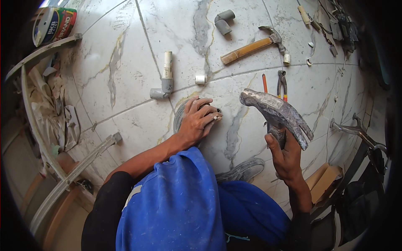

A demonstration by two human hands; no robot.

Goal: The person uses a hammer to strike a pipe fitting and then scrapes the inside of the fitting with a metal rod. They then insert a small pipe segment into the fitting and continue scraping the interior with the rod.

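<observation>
My left hand (pixel 197 120) presses down on a round grey fitting (pixel 180 115) on the marble floor and pinches a small white piece at its fingertips. My right hand (pixel 284 157) grips the handle of a steel claw hammer (pixel 277 113), whose head is raised above the floor to the right of the left hand. My blue-trousered knees (pixel 180 205) fill the bottom of the view.
A wooden-handled hammer (pixel 251 47), a grey pipe elbow with white pipe (pixel 165 81), a white coupling (pixel 200 79), another grey elbow (pixel 224 21), pliers (pixel 282 85) and a screwdriver lie on the floor. A can (pixel 54 24) is far left. Cardboard (pixel 324 180) and tools lie right.
</observation>
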